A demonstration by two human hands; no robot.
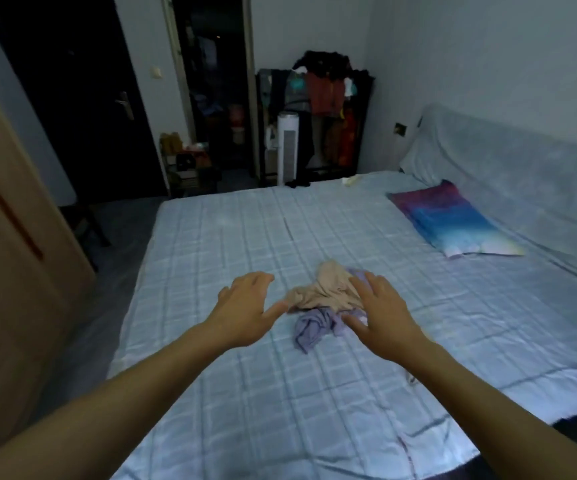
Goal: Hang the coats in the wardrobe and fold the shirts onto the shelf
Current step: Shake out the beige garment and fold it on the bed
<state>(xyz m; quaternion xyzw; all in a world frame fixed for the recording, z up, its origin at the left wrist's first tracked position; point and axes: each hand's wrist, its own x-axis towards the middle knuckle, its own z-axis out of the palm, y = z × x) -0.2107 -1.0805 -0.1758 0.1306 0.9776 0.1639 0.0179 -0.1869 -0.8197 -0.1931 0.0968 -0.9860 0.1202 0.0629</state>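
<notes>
1. A crumpled beige garment (326,289) lies near the middle of the bed (231,403), bunched on top of a crumpled lilac garment (309,329) that spills out toward the near edge.
2. The right hand (382,317) reaches over the right side of the pile, fingers straight and spread. It grips nothing; whether the fingertips touch the cloth I cannot tell.
3. The left hand (245,306) is stretched out just left of the pile, fingers spread and loose. Its thumb points at the beige cloth's left edge, and it holds nothing.
4. The bed wears a pale blue checked sheet.
5. A pillow (453,221) in purple and blue lies at the right side of the bed, well apart from the garments.
6. Beyond the far end of the bed stands a dark clothes rack (321,112) loaded with clothing, with a white tower fan (287,147) in front of it.
7. A light wooden panel (10,258) fills the left edge of the view.
</notes>
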